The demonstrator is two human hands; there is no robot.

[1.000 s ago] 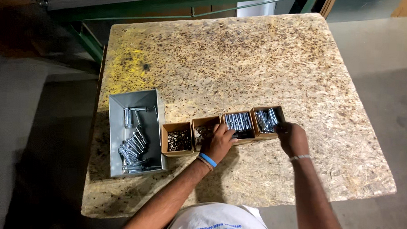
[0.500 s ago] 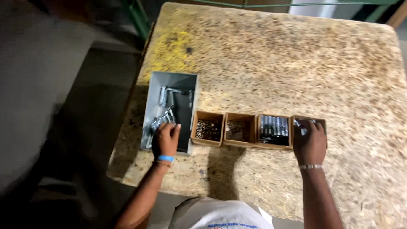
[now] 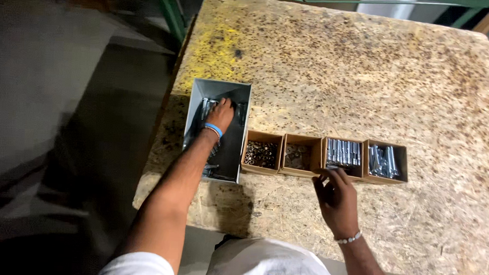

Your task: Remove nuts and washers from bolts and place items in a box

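My left hand [image 3: 222, 113] reaches deep into a grey metal bin [image 3: 231, 149] and rests on the loose silver bolts [image 3: 207, 105] at its far end. Its fingers are hidden among the bolts, so a grip cannot be made out. My right hand [image 3: 338, 199] lies on the table with its fingers spread. Its fingertips are at the front edge of the third cardboard box [image 3: 343, 153], which holds silver bolts, and the hand holds nothing.
Four small cardboard boxes stand in a row right of the bin: one with dark nuts [image 3: 261, 153], one with washers [image 3: 300, 156], two with bolts, the last at the right [image 3: 385, 161]. The chipboard table [image 3: 341, 65] ends just left of the bin, with floor [image 3: 64, 118] beyond.
My left hand moved from the cardboard boxes into the grey bin, then on to its far end. My right hand moved left from the rightmost box to the front of the third box.
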